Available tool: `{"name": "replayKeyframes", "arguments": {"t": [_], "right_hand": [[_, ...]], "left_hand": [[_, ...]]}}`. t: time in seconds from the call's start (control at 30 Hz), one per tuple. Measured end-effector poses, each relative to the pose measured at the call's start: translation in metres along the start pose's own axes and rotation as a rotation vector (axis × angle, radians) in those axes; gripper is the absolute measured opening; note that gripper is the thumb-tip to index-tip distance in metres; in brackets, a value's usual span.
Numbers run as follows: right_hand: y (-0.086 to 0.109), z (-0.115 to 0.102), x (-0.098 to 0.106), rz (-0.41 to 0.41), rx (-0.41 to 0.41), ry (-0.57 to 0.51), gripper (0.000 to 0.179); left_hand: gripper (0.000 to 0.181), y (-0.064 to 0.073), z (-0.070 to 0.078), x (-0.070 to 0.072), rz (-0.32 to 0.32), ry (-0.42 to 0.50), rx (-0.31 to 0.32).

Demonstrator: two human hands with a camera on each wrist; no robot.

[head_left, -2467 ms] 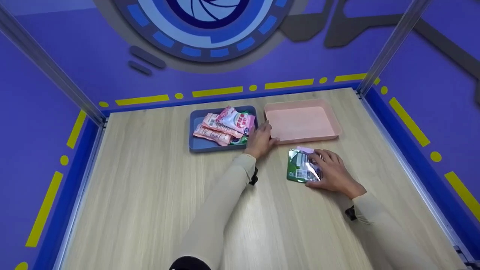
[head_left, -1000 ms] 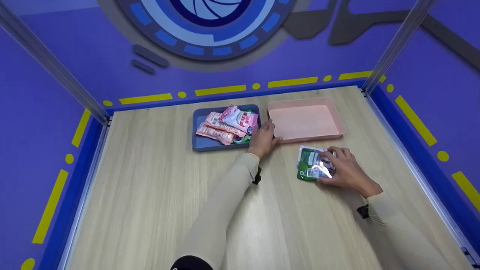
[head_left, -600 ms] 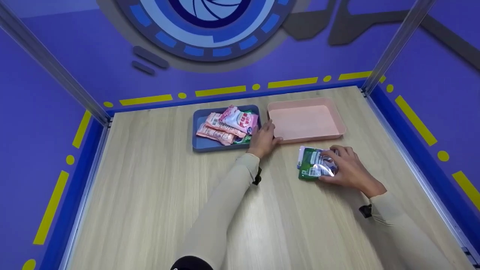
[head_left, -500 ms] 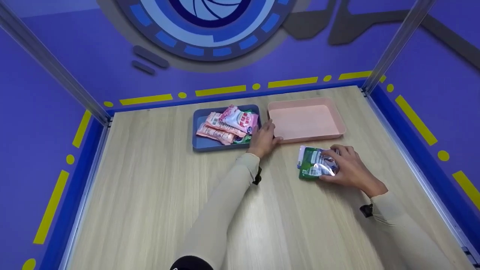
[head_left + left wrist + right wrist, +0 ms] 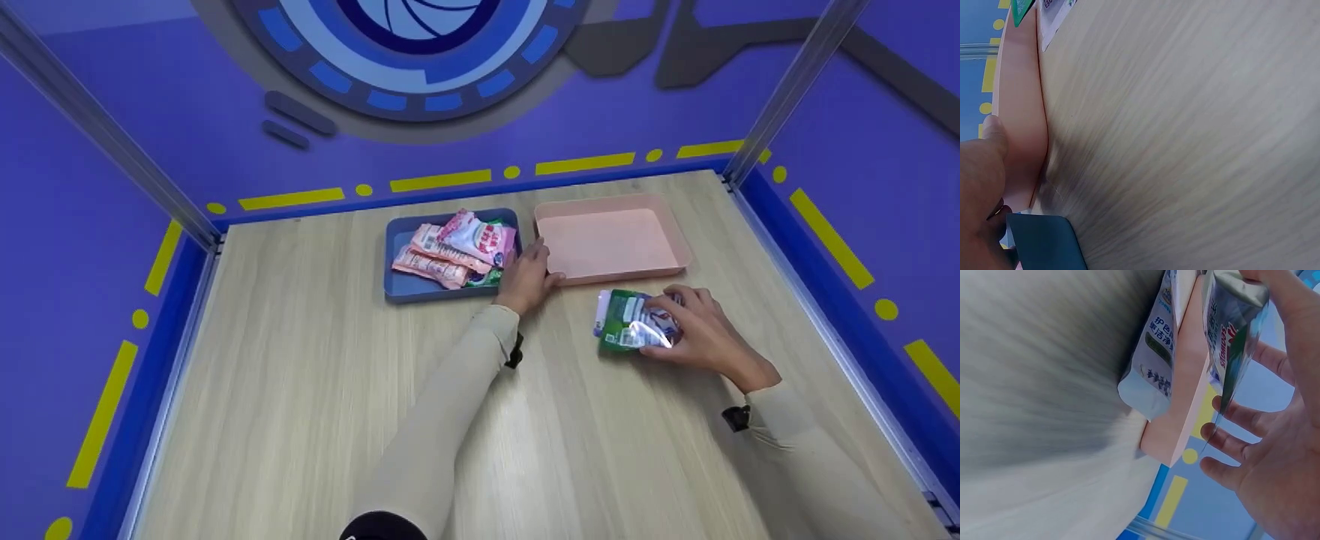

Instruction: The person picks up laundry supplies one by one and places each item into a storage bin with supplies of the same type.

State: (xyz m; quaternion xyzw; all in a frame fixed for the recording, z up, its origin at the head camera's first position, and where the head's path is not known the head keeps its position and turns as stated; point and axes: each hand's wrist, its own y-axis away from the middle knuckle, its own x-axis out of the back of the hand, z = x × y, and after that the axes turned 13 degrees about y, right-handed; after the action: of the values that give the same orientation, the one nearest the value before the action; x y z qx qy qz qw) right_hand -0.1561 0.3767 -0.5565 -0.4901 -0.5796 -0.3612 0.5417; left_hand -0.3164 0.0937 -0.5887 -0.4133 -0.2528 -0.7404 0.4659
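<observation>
In the head view my right hand (image 5: 697, 330) pinches a shiny green pouch (image 5: 619, 321) by its right side, close to the tabletop. The right wrist view has this pouch (image 5: 1224, 332) tilted between thumb and fingers, with its back fingers spread. Partly under it in the head view is a lavender pouch (image 5: 601, 311); the right wrist view shows that lavender pouch (image 5: 1154, 360) lying on the table. My left hand (image 5: 521, 281) rests between the two trays, its thumb touching the front left corner of the pink tray (image 5: 607, 244). Its other fingertips are partly hidden.
Left of the pink tray stands a blue tray (image 5: 403, 283) holding several pink packets (image 5: 442, 259) and some green packaging (image 5: 487, 279). The wooden table (image 5: 300, 375) has purple walls at the back and sides, with metal posts in the corners.
My right hand has moved right and slightly away from me with the green pouch, which is now tilted, showing more of the lavender pouch at its left. My left hand has stayed put.
</observation>
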Motion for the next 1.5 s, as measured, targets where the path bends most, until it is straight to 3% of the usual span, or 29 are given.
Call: {"name": "replayKeyframes", "arguments": {"t": [0.77, 1.5], "right_hand": [[-0.001, -0.001, 0.004, 0.003, -0.022, 0.001, 0.072], [-0.008, 0.002, 0.011, 0.034, -0.016, -0.029, 0.083]], "left_hand": [[0.058, -0.001, -0.001, -0.002, 0.006, 0.020, 0.005], [0.059, 0.001, 0.001, 0.000, -0.006, 0.045, 0.020]]}}
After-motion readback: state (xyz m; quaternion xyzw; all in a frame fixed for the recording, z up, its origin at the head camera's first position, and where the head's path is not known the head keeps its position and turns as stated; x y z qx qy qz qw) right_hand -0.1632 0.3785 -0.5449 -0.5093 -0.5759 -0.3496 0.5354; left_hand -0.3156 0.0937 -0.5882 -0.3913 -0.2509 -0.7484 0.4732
